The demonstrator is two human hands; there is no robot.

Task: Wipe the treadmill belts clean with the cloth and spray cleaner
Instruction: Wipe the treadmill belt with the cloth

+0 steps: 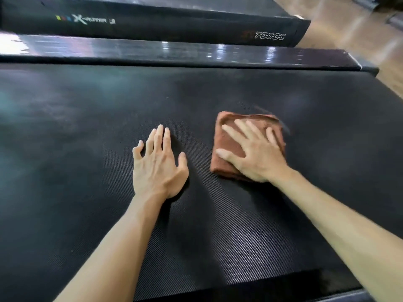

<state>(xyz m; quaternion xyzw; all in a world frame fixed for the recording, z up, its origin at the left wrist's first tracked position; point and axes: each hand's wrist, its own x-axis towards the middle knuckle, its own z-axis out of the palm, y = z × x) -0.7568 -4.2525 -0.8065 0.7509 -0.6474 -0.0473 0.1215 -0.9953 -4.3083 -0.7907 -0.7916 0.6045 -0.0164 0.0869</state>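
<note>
Rust-brown and folded into a thick square, the cloth (231, 149) lies flat on the black textured treadmill belt (87, 131), roughly at the belt's middle. The right hand (255, 153) presses down on the cloth's right part, fingers straight and spread wide, fingertips reaching toward the cloth's far edge; nothing is curled round the fabric. The cloth's far-right edge looks smeared, which I read as a wiping stroke in progress, though its direction cannot be told. Just left of the cloth, apart from it, the left hand (159, 162) lies palm-down on the bare belt, fingers straight and close together, seemingly bracing the body.

The right hand alone is on the cloth, so the stroke belongs to it. The belt's long axis runs left to right past the cloth, with much uncovered belt on either side; beyond the cloth's far edge sits the glossy side rail (174, 51), then a 2nd treadmill (174, 25) marked 7000C. No spray cleaner is in view.
</note>
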